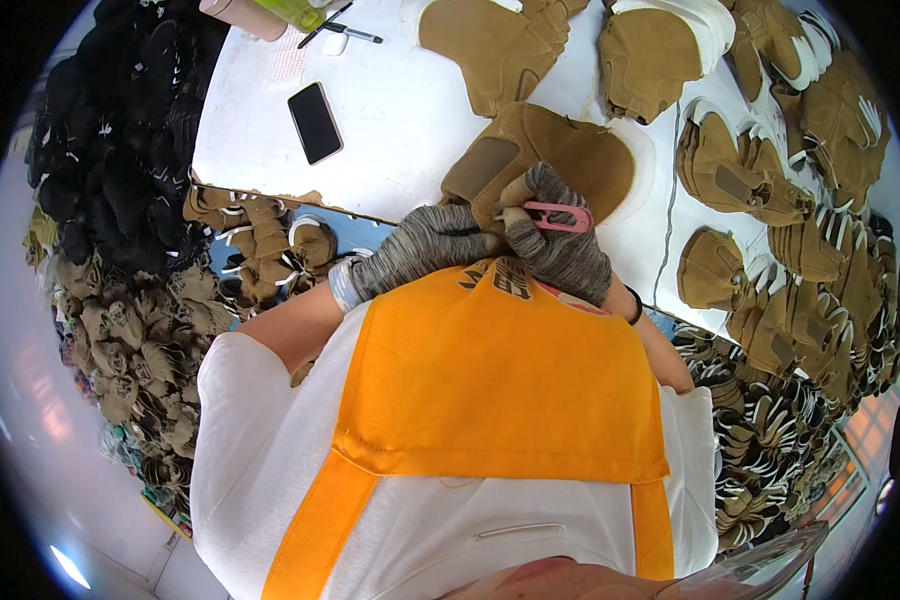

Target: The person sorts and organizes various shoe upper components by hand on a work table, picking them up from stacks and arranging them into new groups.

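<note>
A brown suede-like shoe upper [580,160] with a white band round its far right end lies at the table's near edge. My left hand [420,250], in a grey knit glove with bare fingertips, is closed on the upper's near edge. Close beside it, my right hand [565,255], gloved alike, grips small pink thread snips [560,217] over the same edge. The snips' blades are hidden behind my fingers.
On the white table [250,130] lie a black phone [315,123], a pen [355,34] and stacked brown uppers [650,60]. More uppers [725,170] crowd the right side. Heaps of black pieces [120,150] and brown pieces [120,330] stand at left.
</note>
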{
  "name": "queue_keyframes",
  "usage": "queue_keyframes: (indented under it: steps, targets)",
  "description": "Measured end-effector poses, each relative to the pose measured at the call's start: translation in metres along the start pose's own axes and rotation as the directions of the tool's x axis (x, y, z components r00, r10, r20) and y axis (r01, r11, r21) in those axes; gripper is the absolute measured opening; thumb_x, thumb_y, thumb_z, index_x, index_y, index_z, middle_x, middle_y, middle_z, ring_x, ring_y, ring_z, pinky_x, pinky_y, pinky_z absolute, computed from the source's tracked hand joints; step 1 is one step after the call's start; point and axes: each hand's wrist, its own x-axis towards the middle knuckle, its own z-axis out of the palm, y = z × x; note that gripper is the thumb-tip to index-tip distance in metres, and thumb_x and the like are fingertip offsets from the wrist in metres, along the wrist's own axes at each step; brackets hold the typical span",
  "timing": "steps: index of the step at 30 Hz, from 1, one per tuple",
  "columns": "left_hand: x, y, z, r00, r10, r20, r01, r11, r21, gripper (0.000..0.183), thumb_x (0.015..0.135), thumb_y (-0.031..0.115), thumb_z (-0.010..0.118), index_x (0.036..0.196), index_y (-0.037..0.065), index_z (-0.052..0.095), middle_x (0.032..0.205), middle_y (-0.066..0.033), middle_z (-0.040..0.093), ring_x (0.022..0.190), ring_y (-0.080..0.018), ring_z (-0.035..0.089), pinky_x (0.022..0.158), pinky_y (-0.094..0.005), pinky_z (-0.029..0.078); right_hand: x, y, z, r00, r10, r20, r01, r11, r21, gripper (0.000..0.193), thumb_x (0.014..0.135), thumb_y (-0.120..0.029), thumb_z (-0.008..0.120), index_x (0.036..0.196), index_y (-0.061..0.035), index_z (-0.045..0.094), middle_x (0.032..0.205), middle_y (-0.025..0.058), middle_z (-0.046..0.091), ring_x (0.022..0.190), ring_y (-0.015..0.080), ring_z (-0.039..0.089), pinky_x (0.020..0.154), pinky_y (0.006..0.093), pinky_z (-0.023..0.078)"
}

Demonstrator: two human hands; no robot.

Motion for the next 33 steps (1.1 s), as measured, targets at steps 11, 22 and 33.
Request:
queue_keyframes:
  steps: [11, 22, 33]
  targets:
    - [0.004, -0.022, 0.009, 0.751, -0.66, -0.015, 0.439, 0.516, -0.736, 0.037, 0.098, 0.03, 0.05, 0.126, 0.006, 0.053, 0.089, -0.0092, 0.058, 0.078, -0.0179, 0.057, 0.071, -0.0308, 0.05, 0.0, 0.012, 0.009, 0.964, 0.262, -0.048, -0.199, 0.83, 0.521, 0.02, 0.089, -0.013, 0.063, 0.105, -0.0021, 0.056, 0.091, 0.0036, 0.061, 0.082, 0.0105, 0.058, 0.072, 0.0233, 0.048]
    - [0.054, 0.054, -0.02, 0.821, -0.46, -0.338, -0.031, 0.555, -0.831, 0.058, 0.094, 0.038, 0.049, 0.133, -0.004, 0.041, 0.127, -0.0197, 0.054, 0.113, -0.0277, 0.057, 0.097, -0.0387, 0.048, 0.028, -0.04, 0.006, 0.846, -0.411, -0.339, 0.414, 0.908, -0.068, 0.019, 0.078, 0.001, 0.065, 0.097, -0.0021, 0.06, 0.097, 0.0132, 0.06, 0.101, 0.0345, 0.06, 0.089, 0.0386, 0.048]
    - [0.08, 0.071, -0.01, 0.798, -0.44, -0.412, -0.132, 0.54, -0.831, 0.052, 0.096, 0.045, 0.046, 0.107, -0.004, 0.059, 0.096, -0.0132, 0.066, 0.092, -0.0162, 0.064, 0.084, -0.0284, 0.051, 0.044, -0.048, 0.001, 0.731, -0.599, -0.326, 0.515, 0.798, -0.314, 0.021, 0.076, -0.002, 0.068, 0.095, -0.004, 0.059, 0.08, 0.0085, 0.06, 0.074, 0.0301, 0.06, 0.105, 0.0508, 0.037]
